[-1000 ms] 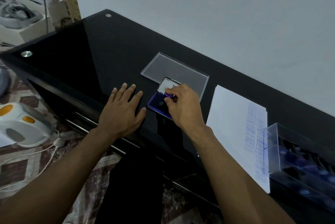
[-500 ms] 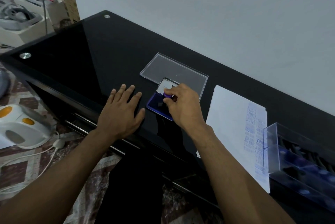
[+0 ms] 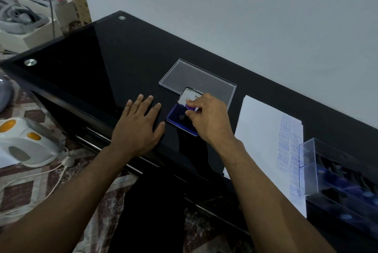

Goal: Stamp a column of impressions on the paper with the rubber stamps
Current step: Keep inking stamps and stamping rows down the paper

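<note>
My right hand (image 3: 208, 119) pinches a small rubber stamp (image 3: 189, 107) with a purple top over the open blue ink pad (image 3: 176, 118) near the table's front edge. Whether the stamp touches the pad I cannot tell. The pad's lid (image 3: 189, 96) stands raised behind it. My left hand (image 3: 139, 125) lies flat on the black table, fingers spread, just left of the pad. To the right lies a white paper (image 3: 259, 130) with two columns of blue impressions (image 3: 288, 146) along its right side.
A clear plastic lid (image 3: 196, 78) lies behind the ink pad. A clear box (image 3: 339, 181) holding several more stamps stands at the right, overlapping the paper's edge. The black glass table (image 3: 102, 58) meets a grey wall. On the floor at left sit a white appliance (image 3: 26, 142) and its cable.
My right hand has shifted slightly on the ink pad with the stamp; the left hand stays flat in place.
</note>
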The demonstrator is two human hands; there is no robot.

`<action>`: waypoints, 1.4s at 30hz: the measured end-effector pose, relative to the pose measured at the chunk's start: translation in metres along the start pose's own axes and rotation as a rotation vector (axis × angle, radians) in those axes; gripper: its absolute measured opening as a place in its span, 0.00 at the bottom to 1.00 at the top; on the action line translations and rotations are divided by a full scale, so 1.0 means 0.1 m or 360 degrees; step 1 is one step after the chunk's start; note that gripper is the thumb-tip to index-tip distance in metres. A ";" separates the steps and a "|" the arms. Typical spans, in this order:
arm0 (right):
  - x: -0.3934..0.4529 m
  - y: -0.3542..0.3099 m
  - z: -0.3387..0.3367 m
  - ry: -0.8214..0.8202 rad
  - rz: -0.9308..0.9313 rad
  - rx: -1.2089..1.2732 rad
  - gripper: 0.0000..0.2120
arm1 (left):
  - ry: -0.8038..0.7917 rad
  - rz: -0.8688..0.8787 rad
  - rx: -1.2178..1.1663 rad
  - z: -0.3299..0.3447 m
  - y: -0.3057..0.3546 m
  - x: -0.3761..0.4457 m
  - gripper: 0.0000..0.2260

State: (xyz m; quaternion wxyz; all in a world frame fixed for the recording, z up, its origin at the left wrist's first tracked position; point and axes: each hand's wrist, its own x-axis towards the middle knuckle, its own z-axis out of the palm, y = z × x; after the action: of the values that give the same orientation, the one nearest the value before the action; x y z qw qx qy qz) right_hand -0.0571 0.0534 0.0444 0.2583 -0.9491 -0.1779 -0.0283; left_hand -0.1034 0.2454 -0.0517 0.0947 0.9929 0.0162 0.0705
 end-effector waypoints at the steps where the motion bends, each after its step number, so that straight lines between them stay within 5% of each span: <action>1: 0.00 0.00 0.00 0.0008 -0.0003 0.0012 0.15 | -0.0001 0.0000 0.0003 0.00 0.00 0.00 0.34; 27: -0.03 0.04 0.02 0.0045 0.0007 0.0081 0.15 | -0.0010 -0.0008 -0.0007 -0.02 0.01 -0.01 0.34; 42: -0.32 0.24 -0.16 0.0379 0.0093 0.0307 0.16 | 0.0031 0.0066 -0.0333 -0.18 0.36 0.09 0.29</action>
State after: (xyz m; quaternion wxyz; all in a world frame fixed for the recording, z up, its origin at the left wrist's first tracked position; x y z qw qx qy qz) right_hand -0.0782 0.0156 0.0416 0.3683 -0.9146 -0.1204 -0.1158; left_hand -0.0966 0.2136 -0.0256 0.1961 0.9770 -0.0109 0.0832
